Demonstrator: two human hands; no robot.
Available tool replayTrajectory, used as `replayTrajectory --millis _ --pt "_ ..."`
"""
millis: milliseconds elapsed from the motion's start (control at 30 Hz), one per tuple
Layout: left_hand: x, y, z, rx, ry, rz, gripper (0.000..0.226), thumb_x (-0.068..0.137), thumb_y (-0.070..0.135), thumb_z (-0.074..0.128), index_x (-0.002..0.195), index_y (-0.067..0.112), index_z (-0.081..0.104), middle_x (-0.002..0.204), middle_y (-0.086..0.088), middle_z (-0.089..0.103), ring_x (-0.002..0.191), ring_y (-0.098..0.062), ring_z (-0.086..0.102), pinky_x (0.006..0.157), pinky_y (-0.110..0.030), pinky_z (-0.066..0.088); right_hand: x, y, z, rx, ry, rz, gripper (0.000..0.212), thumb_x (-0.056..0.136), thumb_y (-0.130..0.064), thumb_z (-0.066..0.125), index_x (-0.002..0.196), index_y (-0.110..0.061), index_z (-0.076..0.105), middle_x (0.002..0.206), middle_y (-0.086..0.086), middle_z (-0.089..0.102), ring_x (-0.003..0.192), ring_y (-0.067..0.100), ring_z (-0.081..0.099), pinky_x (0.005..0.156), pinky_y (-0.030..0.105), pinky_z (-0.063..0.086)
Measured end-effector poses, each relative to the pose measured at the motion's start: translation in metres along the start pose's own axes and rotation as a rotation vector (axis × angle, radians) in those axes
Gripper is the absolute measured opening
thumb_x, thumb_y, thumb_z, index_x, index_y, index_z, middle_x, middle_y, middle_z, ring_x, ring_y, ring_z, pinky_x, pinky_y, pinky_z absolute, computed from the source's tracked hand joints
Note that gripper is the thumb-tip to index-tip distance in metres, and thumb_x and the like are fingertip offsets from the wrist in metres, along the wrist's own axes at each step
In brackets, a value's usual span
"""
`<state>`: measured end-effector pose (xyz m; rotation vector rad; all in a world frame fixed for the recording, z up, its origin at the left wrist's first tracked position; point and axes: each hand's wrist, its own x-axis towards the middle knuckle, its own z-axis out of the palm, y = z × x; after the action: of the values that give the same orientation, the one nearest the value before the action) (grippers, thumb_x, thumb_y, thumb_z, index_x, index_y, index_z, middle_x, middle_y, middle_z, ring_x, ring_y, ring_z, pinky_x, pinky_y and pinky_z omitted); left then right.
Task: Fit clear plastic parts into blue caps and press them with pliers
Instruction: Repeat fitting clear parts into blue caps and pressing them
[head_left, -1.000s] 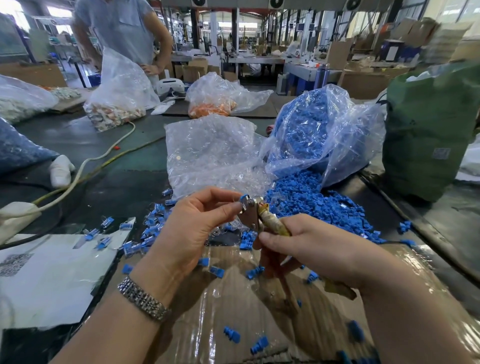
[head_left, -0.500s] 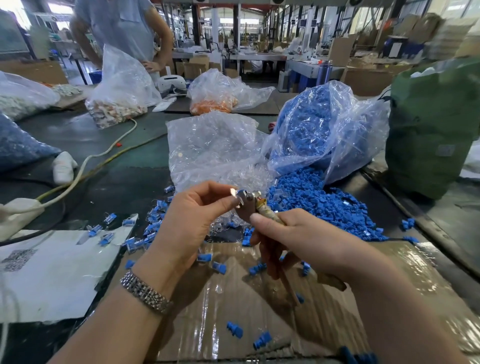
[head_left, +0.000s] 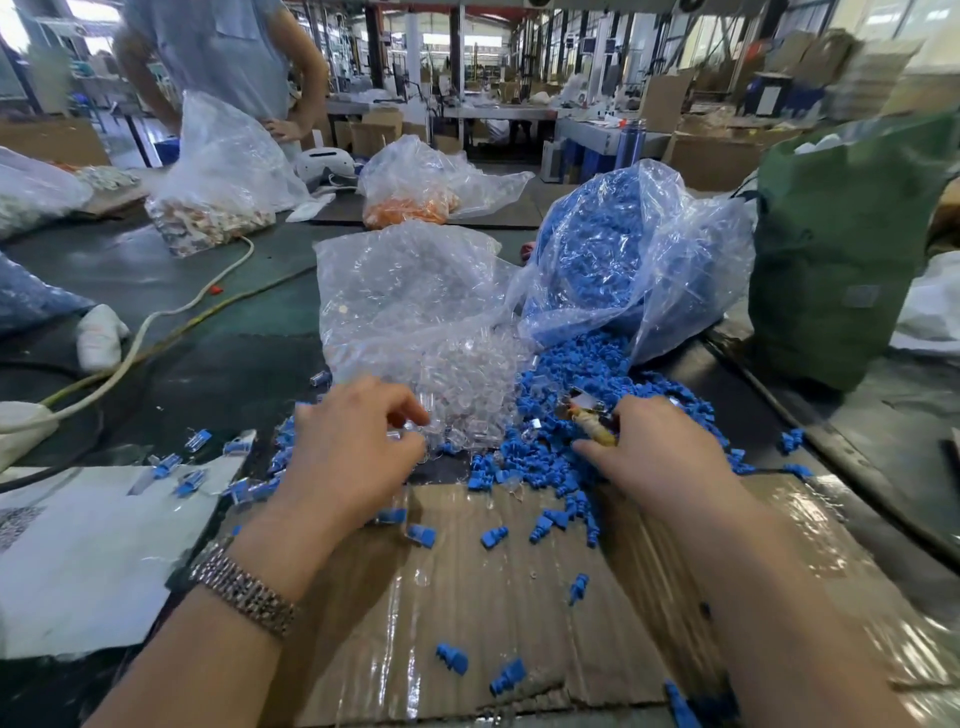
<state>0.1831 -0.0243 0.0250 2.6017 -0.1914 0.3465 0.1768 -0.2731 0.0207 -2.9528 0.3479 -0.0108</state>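
Both hands have dropped from where they met at the pliers' tip and spread apart toward the two heaps on the table. The left hand (head_left: 353, 452) now reaches forward at 11 o'clock from the cardboard sheet (head_left: 498, 613), its fingers curled down into the spill of clear plastic parts (head_left: 467, 395); whether a part is pinched between them cannot be told. The right hand (head_left: 654, 452), at 1 o'clock, grips the pliers (head_left: 589, 415) with the metal head poking out toward the left, and its fingertips touch the heap of blue caps (head_left: 566, 384).

The clear parts spill from a transparent bag (head_left: 410, 291) at 12 o'clock, touching the bag of blue caps (head_left: 623, 249) beside it. Loose caps lie scattered over the cardboard, and finished blue-and-clear pieces (head_left: 192, 467) sit at 9 o'clock by a white sheet (head_left: 93, 561). A green sack (head_left: 841, 249) stands at 2 o'clock. A white cable (head_left: 156, 322) curves across the dark tabletop (head_left: 208, 374) at 10 o'clock. Beyond, another person (head_left: 228, 57) stands behind a bag of mixed parts (head_left: 218, 171).
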Motion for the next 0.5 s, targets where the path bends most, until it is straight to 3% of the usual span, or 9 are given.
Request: replayTrajectory --millis 133,300,500 --pt "-0.009 0.011 0.011 -0.184 -0.202 0.187 0.018 0.090 0.029 0.069 0.101 0.043 0.069 0.095 0.018 0.057 0.091 0.004 0.052 0.097 -0.043 0.047 -0.002 -0.007 0.003 -0.039 -0.054 0.008 0.051 0.086 -0.066 0.063 0.098 -0.020 0.046 0.113 0.008 0.054 0.108 0.031 0.055 0.092 0.045 0.048" --pt "-0.014 0.019 0.034 -0.004 -0.256 0.377 0.033 0.096 0.045 0.059 0.127 0.056 0.057 0.104 0.021 0.045 0.102 -0.001 0.039 0.102 -0.033 0.031 -0.004 -0.013 0.004 -0.049 -0.083 0.012 0.058 0.088 -0.066 0.061 0.115 -0.016 0.053 0.122 0.010 0.055 0.116 0.032 0.052 0.098 0.048 0.047" --pt "-0.014 0.021 0.048 0.110 -0.155 0.455 0.021 0.096 0.048 0.056 0.112 0.045 0.069 0.101 0.023 0.051 0.099 -0.002 0.041 0.088 -0.029 0.020 -0.008 -0.015 0.003 -0.027 -0.090 -0.017 0.064 0.086 -0.068 0.061 0.124 -0.017 0.052 0.126 0.010 0.053 0.117 0.031 0.051 0.098 0.048 0.047"
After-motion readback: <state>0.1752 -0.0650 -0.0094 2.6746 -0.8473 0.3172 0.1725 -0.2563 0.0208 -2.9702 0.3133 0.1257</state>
